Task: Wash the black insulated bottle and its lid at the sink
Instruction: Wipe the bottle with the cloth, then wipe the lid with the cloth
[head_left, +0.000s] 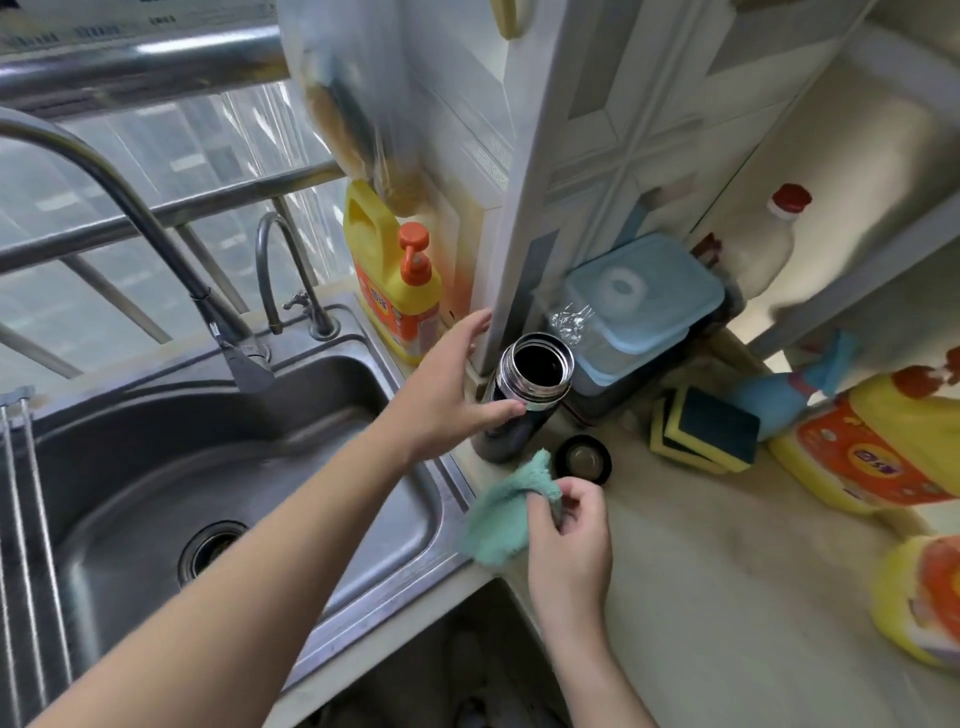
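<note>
The black insulated bottle (522, 400) stands upright and uncapped on the counter beside the sink (156, 457), its steel mouth showing. My left hand (447, 387) is against its left side; the thumb touches the neck and the fingers are spread and fairly straight, not wrapped around it. The black lid (583, 460) lies upside down on the counter just right of the bottle's base. My right hand (569, 540) pinches a crumpled teal cloth (501, 514) over the sink's right rim, close below the lid.
A curved tap (156, 244) reaches over the steel basin, with a smaller tap (291, 270) behind. A yellow detergent pump bottle (395, 280) stands at the back. Yellow-green sponges (701, 431), blue-lidded containers (639, 312) and more yellow bottles (878, 452) crowd the counter's right.
</note>
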